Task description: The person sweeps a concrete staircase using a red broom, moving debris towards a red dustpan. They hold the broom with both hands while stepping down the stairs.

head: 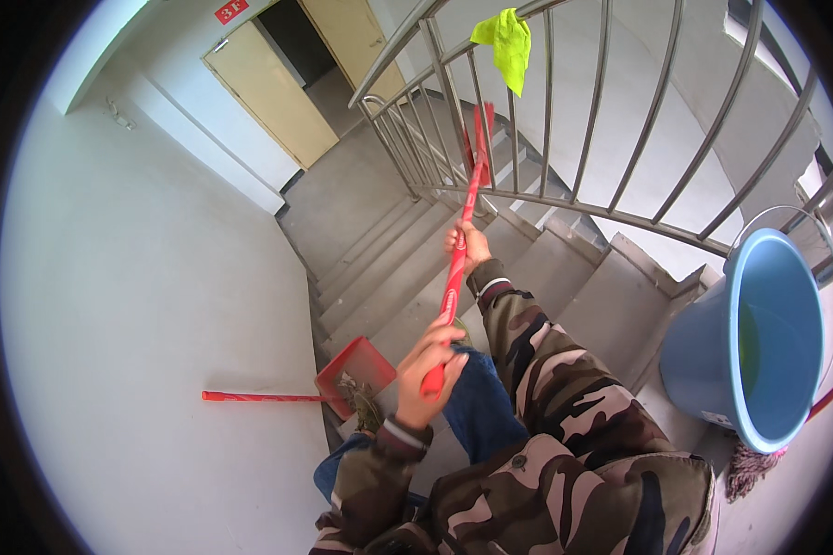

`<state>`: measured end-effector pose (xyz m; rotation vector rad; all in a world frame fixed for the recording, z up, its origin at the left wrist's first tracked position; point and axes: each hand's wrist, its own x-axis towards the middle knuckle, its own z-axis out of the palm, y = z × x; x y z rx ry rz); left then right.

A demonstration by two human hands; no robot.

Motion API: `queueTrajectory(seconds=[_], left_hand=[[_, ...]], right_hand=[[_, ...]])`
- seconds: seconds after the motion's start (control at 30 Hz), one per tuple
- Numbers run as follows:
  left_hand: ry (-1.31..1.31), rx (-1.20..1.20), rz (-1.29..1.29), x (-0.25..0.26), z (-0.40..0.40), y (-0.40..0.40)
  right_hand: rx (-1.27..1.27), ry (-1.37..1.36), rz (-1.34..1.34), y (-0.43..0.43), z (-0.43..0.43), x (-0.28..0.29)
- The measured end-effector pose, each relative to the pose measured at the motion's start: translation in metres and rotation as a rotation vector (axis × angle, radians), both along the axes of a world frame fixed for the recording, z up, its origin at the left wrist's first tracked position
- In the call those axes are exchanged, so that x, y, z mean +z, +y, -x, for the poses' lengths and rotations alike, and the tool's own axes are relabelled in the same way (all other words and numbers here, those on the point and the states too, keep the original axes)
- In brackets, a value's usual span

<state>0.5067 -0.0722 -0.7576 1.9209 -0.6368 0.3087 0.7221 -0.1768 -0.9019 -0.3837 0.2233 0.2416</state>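
My right hand (468, 248) grips the red shaft of a broom (452, 284) partway along. My left hand (425, 374) is wrapped around the same shaft near its rounded end, close to my body. The broom's red head (483, 139) is at the far end, by the railing bars; it is blurred, and I cannot tell whether it touches them. Down to the left, beside my foot, a red dustpan (368, 357) holds some grey debris (350, 387). Its long red handle (271, 397) extends left along the white wall.
Concrete stairs (382, 295) descend to a landing (340, 187) with a cream door (278, 90). A metal railing (583, 202) runs along the right, with a yellow-green cloth (510, 52) over it. A blue bucket (697, 347) stands at right, near a mop head (750, 472).
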Motion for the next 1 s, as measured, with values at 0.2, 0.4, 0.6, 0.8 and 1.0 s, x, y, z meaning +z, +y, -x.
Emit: queueTrajectory(seconds=[0.2,0.4,0.6,0.8,1.0], left_hand=[[0.109,0.010,-0.051,-0.022,-0.011,-0.004],[0.096,0.054,-0.022,0.024,0.007,0.015],[0.013,0.069,0.062,0.053,0.030,0.037],[0.021,-0.043,-0.087,0.039,-0.003,0.019],[0.143,-0.091,-0.230,0.078,-0.032,0.020]], right_hand=[[0.093,0.120,0.026,0.010,0.025,-0.059],[0.058,0.183,-0.103,0.056,0.061,-0.025],[-0.045,0.055,-0.023,0.061,0.087,0.041],[-0.068,0.012,-0.077,0.032,0.054,-0.010],[-0.019,0.136,-0.288,0.050,0.053,-0.007]])
